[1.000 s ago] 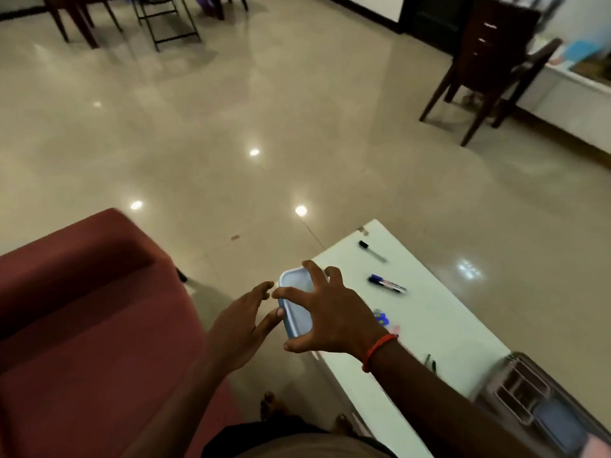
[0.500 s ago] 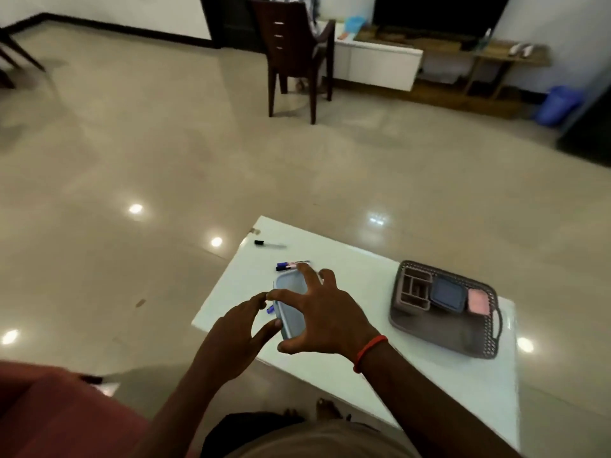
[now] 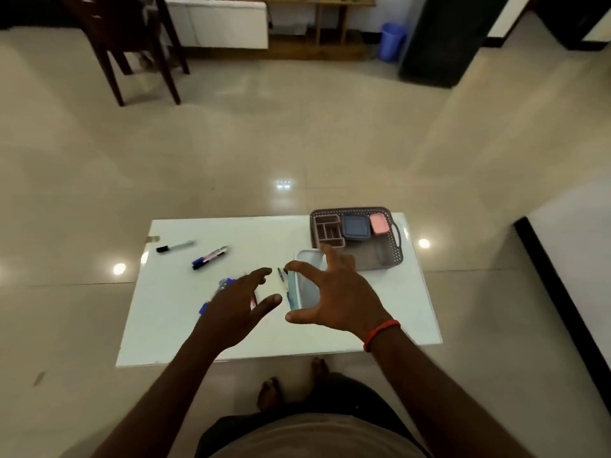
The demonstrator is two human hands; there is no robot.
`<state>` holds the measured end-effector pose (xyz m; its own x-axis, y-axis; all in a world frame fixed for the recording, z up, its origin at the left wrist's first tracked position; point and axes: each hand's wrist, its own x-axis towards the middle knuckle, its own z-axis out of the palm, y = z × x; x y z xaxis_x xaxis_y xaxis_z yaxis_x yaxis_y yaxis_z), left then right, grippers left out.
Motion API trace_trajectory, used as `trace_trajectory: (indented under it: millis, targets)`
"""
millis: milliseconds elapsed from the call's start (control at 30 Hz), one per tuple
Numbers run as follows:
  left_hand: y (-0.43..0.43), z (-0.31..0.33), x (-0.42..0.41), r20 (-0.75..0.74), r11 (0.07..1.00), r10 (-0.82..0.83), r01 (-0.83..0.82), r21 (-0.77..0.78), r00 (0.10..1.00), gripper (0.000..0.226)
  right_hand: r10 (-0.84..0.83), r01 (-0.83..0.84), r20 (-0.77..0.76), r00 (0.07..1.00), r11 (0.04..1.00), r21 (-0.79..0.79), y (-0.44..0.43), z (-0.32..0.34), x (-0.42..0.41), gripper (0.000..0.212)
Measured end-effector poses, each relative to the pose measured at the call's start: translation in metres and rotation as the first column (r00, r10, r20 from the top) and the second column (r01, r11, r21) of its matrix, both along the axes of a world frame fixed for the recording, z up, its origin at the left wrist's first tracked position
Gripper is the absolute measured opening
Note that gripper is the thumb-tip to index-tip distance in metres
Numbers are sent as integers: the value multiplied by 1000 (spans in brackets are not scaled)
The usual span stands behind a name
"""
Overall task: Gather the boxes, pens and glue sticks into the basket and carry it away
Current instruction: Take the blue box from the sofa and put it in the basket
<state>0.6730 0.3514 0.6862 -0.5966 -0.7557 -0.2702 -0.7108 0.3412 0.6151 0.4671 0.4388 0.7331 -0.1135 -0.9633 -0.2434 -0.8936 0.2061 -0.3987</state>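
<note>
My right hand (image 3: pixel 334 299) grips a pale blue lidded box (image 3: pixel 305 282) just above the white table (image 3: pixel 185 338), near the grey basket (image 3: pixel 388 259) at the back right. The basket holds a pink divided tray (image 3: pixel 328 230), a dark blue box (image 3: pixel 355 226) and a small pink box (image 3: pixel 378 223). My left hand (image 3: pixel 236 305) hovers open beside the held box, over some partly hidden blue and pink items (image 3: pixel 224 285). A blue marker (image 3: pixel 209 257) and a black-capped pen (image 3: pixel 175 247) lie at the table's left. A thin pen (image 3: pixel 281 275) shows between my hands.
Glossy tiled floor surrounds the low table. A dark wooden chair (image 3: pixel 132 44) stands at the far left, a white cabinet (image 3: pixel 224 24) and wooden shelf behind it, a blue bin (image 3: pixel 391 41) and a dark block (image 3: pixel 443 41) at the far right. My bare feet (image 3: pixel 291 385) are under the table's near edge.
The view has swung right from the red sofa onto the whole table. My right hand has carried the pale blue box rightwards towards the basket; my left hand followed beside it.
</note>
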Motion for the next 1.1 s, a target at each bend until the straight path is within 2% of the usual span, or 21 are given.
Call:
trace_trajectory:
  millis: [133, 267, 467, 667, 767, 867, 1000, 1100]
  targets:
    - [3, -4, -22, -14, 997, -51, 51, 50, 999, 94, -123, 123, 4, 992, 992, 37, 18, -6, -27, 94]
    - [-2, -16, -45, 22, 992, -78, 76, 98, 997, 81, -185, 184, 9, 983, 981, 61, 18, -10, -56, 100]
    - [-13, -30, -86, 101, 988, -103, 90, 127, 990, 77, -181, 159, 142, 973, 976, 150, 5, -34, -102, 117]
    - [-21, -56, -130, 152, 981, -101, 73, 179, 983, 97, -219, 190, 169, 961, 967, 168, -15, -95, -156, 121]
    - [-28, -87, -153, 165, 980, -84, 51, 193, 983, 85, -270, 243, 186, 945, 958, 154, -29, -135, -179, 117]
    - [-36, -125, -178, 166, 982, -58, 27, 186, 984, 65, -312, 298, 146, 939, 948, 111, -45, -176, -198, 113]
    - [-51, -188, -215, 116, 981, -40, 17, 193, 992, 66, -380, 377, 26, 925, 923, 83, -68, -239, -229, 114]
    - [-60, -242, -238, 86, 981, -85, 69, 180, 993, 58, -429, 438, -110, 897, 896, 78, -79, -298, -257, 116]
